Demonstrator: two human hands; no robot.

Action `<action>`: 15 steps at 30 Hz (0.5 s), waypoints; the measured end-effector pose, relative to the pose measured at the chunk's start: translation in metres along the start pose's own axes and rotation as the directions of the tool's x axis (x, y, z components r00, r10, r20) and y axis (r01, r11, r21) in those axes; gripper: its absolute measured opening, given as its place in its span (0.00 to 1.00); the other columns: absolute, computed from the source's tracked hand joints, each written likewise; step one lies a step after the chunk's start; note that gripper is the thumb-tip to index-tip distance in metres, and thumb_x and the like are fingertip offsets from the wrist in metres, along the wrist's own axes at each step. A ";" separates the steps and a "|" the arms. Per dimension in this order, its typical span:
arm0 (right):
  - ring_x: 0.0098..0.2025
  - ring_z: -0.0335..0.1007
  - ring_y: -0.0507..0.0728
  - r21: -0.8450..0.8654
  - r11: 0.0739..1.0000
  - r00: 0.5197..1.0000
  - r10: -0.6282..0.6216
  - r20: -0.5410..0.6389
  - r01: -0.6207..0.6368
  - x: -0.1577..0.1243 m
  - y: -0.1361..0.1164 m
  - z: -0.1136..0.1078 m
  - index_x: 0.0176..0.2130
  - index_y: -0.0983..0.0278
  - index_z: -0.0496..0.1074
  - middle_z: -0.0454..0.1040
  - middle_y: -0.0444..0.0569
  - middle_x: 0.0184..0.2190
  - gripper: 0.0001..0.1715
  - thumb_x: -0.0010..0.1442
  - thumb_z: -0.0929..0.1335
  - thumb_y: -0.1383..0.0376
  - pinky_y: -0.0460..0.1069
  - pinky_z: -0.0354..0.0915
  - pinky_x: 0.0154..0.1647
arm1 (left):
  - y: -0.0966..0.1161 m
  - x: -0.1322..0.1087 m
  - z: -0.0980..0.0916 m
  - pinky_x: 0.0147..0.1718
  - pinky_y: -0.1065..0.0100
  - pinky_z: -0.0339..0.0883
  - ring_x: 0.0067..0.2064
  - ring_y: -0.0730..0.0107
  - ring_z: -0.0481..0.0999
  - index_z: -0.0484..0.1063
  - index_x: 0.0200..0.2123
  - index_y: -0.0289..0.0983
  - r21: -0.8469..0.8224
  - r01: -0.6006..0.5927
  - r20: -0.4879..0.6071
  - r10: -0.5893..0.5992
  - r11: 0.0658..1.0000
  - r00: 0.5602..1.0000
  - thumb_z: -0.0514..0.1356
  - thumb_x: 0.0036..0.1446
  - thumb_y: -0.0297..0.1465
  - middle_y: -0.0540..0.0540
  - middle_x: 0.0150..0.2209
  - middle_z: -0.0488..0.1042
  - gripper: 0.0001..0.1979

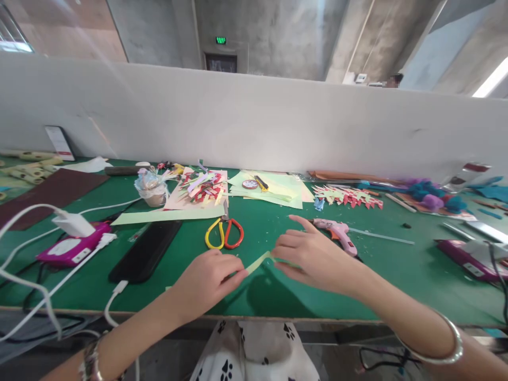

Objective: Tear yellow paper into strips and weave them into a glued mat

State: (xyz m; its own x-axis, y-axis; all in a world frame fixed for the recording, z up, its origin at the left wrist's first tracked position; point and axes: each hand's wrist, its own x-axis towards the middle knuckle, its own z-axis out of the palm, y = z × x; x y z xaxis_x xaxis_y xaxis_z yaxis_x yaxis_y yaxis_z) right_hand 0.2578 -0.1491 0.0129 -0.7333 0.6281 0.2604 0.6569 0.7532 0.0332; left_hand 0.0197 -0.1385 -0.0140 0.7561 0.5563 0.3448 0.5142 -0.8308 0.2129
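- Bare concrete room beyond a pale, smooth partition [238,116], with a green-topped bench [381,286] on the near side.
- Over the partition at right, a person's head [394,80], mostly hidden and blurred.
- Cut off by the right border, one magenta power strip [464,259], tangled with cables.
- Hard to make out: the blades of the scissors [234,238], up against the end of a broad pale-green paper band [170,215].
- High on the concrete, a lit green exit sign [221,40], characters too small to read.
- Propped at far left, a white-faced panel [59,143] with a red bar, print illegible.
- On pale-green sheets [281,197], a round clock-like dial [250,184], markings unreadable, just beside a yellow-and-black utility knife [261,183].
- Between both hands, low over the bench and nearer than the scissors, a narrow green paper strip [257,263], slim and flat.
- Left hand [216,275]: grip pinched on one end of the strip.
- Right hand [305,254]: grip closed on the other end, one finger raised apart, contact partly hidden.
- Near the right hand, a pink plastic glue gun [339,234] and a translucent glue stick [383,236].
- Farther back, spiky red-and-green cut paper [349,197] and fuzzy purple and teal tufts [431,198].
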 end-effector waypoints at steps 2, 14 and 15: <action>0.33 0.66 0.54 -0.069 0.998 0.999 0.004 -0.040 -0.007 0.006 -0.009 0.003 0.36 0.63 0.70 0.72 0.46 0.28 0.10 0.60 0.61 0.63 0.64 0.40 0.58 | 0.005 0.003 0.003 0.27 0.72 0.55 0.24 0.75 0.65 0.66 0.24 0.36 -0.046 0.024 0.032 -0.022 0.999 0.999 0.46 0.63 0.32 0.53 0.22 0.69 0.17; 0.18 0.42 0.47 0.200 0.979 0.991 0.070 -0.114 -0.046 0.012 -0.023 0.024 0.24 0.64 0.61 0.61 0.39 0.16 0.06 0.49 0.59 0.72 0.44 0.43 0.21 | 0.021 0.016 0.008 0.19 0.74 0.44 0.20 0.79 0.53 0.65 0.23 0.35 -0.370 0.289 0.143 -0.253 0.883 0.957 0.50 0.59 0.33 0.56 0.17 0.52 0.14; 0.18 0.41 0.47 0.222 0.974 0.991 0.078 -0.109 -0.052 0.010 -0.022 0.025 0.23 0.64 0.61 0.59 0.39 0.16 0.06 0.48 0.59 0.72 0.44 0.42 0.21 | 0.022 0.016 0.007 0.19 0.74 0.44 0.20 0.79 0.52 0.65 0.23 0.35 -0.390 0.310 0.168 -0.264 0.867 0.950 0.50 0.59 0.33 0.56 0.17 0.52 0.14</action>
State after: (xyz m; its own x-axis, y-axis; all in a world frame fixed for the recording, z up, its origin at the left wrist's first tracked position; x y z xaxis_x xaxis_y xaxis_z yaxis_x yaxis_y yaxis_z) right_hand 0.2316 -0.1544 -0.0089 -0.6565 0.6595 0.3662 0.6387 0.7443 -0.1953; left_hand 0.0455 -0.1477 -0.0101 0.6503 0.7506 0.1173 0.5225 -0.5539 0.6483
